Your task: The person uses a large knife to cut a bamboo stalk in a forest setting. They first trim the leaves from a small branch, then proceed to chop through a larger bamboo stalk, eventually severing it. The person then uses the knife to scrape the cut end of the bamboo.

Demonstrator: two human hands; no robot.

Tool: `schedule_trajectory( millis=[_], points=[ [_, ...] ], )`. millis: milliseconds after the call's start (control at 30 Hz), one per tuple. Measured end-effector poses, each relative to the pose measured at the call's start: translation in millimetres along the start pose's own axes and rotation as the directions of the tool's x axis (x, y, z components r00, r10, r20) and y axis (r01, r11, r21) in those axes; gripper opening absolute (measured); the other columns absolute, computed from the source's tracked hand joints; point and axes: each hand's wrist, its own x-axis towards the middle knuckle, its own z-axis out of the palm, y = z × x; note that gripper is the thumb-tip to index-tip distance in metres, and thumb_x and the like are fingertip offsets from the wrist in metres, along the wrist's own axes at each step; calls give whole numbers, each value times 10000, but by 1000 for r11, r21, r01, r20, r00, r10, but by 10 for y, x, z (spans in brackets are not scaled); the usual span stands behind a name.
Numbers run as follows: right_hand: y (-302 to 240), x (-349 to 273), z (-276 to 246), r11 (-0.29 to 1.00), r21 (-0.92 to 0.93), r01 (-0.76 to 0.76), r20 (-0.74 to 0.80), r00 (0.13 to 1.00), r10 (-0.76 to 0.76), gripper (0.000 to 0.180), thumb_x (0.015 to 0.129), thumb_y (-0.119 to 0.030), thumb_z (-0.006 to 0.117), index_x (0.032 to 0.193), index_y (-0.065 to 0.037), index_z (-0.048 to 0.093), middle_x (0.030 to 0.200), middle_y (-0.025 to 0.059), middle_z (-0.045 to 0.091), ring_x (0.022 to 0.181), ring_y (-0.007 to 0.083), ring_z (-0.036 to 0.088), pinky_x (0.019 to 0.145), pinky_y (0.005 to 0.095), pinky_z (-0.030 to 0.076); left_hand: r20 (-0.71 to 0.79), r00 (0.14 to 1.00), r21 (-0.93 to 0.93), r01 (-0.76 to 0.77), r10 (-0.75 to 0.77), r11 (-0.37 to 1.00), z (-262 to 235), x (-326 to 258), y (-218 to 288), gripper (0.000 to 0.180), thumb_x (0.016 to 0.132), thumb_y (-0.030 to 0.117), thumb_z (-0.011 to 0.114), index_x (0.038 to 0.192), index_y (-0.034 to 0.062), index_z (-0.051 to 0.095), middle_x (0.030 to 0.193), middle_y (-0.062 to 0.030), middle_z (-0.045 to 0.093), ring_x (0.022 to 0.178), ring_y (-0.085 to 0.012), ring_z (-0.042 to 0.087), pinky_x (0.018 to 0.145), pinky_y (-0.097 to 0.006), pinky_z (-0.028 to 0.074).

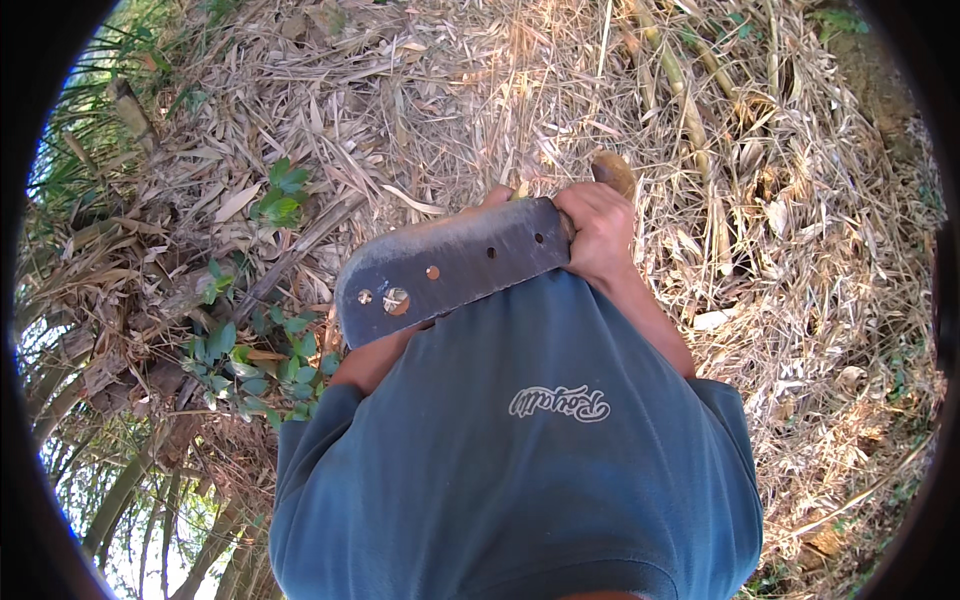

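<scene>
Dry litter [400, 110] spreads before me, green leaves [235, 365] at left, stalks [690, 112] at upper right; a black rim [25, 560] crops the corners. I cannot tell whether the left hand [498, 196] is open or holding anything: the cleaver [455, 270] hides all but a sliver of it. The cleaver is above the shirt [500, 460], left of centre, its long axis slanting, broad end pointing left and slightly toward the near side. At right, the right hand [600, 222] grips its handle [612, 172], whose butt pokes out.
</scene>
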Motion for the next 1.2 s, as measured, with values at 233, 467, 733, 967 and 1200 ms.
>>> schedule_trajectory(
  millis=[233, 467, 733, 967, 1200],
  points=[
    [101, -73, 28, 1000, 7, -20, 9, 1000, 20, 120, 680, -167, 658, 708, -66, 598, 655, 99, 594, 666, 316, 636, 628, 409, 496, 51, 997, 47, 52, -55, 998, -165, -333, -2, 246, 1011, 227, 471, 1048, -1, 558, 756, -140, 617, 669, -241, 604, 641, -387, 468],
    [346, -365, 139, 992, -2, -129, 28, 991, 129, 145, 674, -177, 653, 689, -42, 600, 638, 131, 580, 637, 329, 615, 620, 423, 485, 99, 991, 71, -99, 92, 993, 48, -14, -51, 244, 1010, 231, 474, 1042, 2, 555, 741, -151, 621, 650, -259, 613, 629, -403, 473],
    [1699, -737, -404, 103, -274, -956, -301, 187, 935, 391, 848, -377, 643, 861, 9, 706, 592, 97, 596, 516, 190, 543, 488, 381, 432, -50, 999, 54, 20, -17, 998, -140, -173, 122, 257, 997, 286, 483, 967, 40, 554, 673, -98, 537, 593, -180, 534, 564, -339, 429],
    [712, -642, -284, 816, 87, -571, 5, 820, 573, 155, 696, -169, 695, 678, -28, 631, 540, 59, 547, 459, 157, 455, 464, 360, 369, -19, 976, -219, 207, -216, 954, 92, 31, 23, 219, 997, 204, 487, 953, 1, 556, 776, -142, 598, 708, -247, 605, 680, -362, 471],
    [80, -82, -250, 995, 89, -47, 44, 998, 43, 232, 646, -239, 710, 647, -73, 548, 576, 76, 534, 567, 271, 595, 528, 391, 455, -82, 988, -139, 120, -132, 983, 32, -123, 58, 190, 992, 194, 485, 915, 28, 541, 656, -19, 459, 587, -98, 421, 543, -277, 359]
  ],
)
